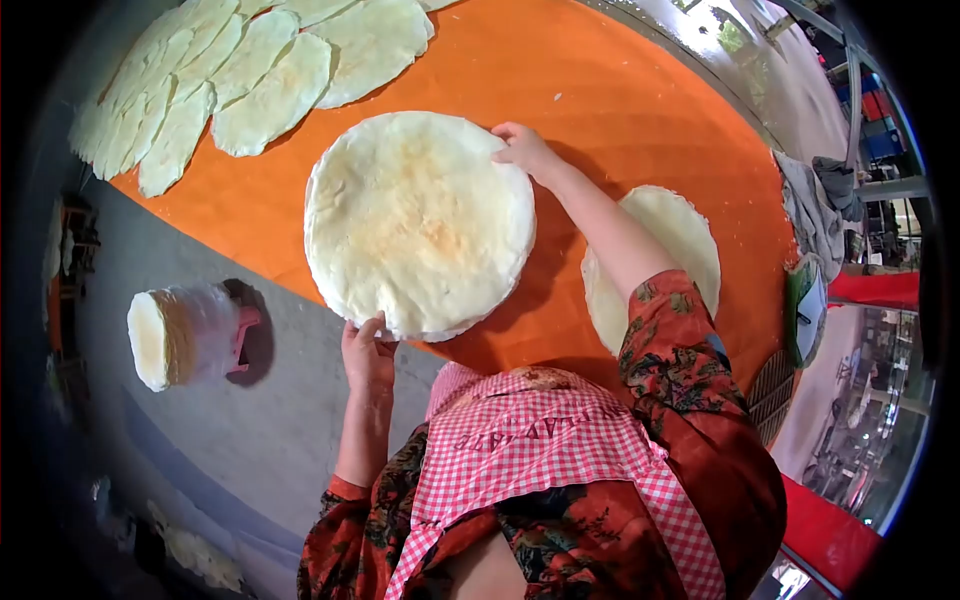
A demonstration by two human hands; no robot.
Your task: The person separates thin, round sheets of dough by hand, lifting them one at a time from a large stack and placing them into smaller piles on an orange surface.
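A thick stack of round, pale flatbreads [420, 220] with light brown patches is between my two hands over the orange table. My left hand [368, 355] grips its near edge, thumb on top and fingers underneath. At the far right edge, my right hand [525, 153] is closed on the rim, with some fingertips hidden by the bread. Under my right forearm, another flatbread [690, 235] lies on the table, partly covered by the arm and sleeve.
Many overlapping flatbreads [270, 95] spread over the table's far left. The orange tabletop [640, 90] ends in a diagonal edge at left. On the floor, a plastic-wrapped flatbread stack [165, 335] rests on a pink stool [244, 338]. Grey cloth [812, 215] hangs at the right edge.
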